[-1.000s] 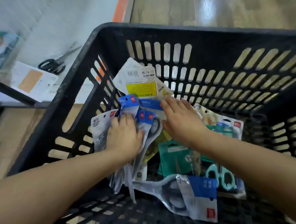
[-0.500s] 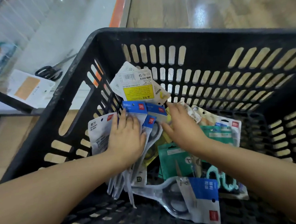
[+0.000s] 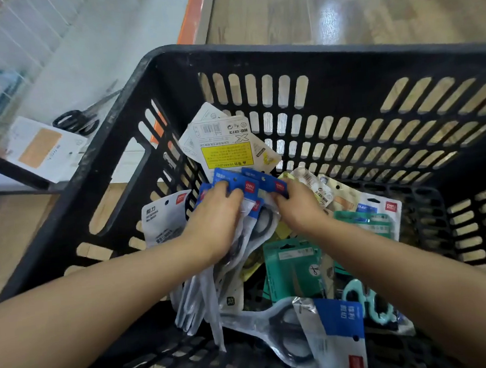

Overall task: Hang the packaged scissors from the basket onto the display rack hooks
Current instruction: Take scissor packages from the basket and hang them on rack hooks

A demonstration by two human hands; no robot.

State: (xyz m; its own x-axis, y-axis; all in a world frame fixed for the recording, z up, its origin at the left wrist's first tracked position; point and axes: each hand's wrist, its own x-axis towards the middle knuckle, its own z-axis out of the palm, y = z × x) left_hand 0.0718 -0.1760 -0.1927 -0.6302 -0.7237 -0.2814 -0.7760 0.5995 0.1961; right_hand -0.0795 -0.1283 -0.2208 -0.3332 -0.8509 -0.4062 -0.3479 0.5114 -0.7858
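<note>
Basket (image 3: 120, 178) of scissor packs (image 3: 236, 184) sits over glossy wooden floor (image 3: 339, 10).

— What's underfoot?
— A glossy wood floor (image 3: 338, 7), with bright light glaring off it at the top.
— And to the left?
— A pale panel edged by an orange strip (image 3: 188, 15). Black scissors (image 3: 79, 120) lie near a white box (image 3: 43, 146), beside a dark bar (image 3: 10, 168).
</note>
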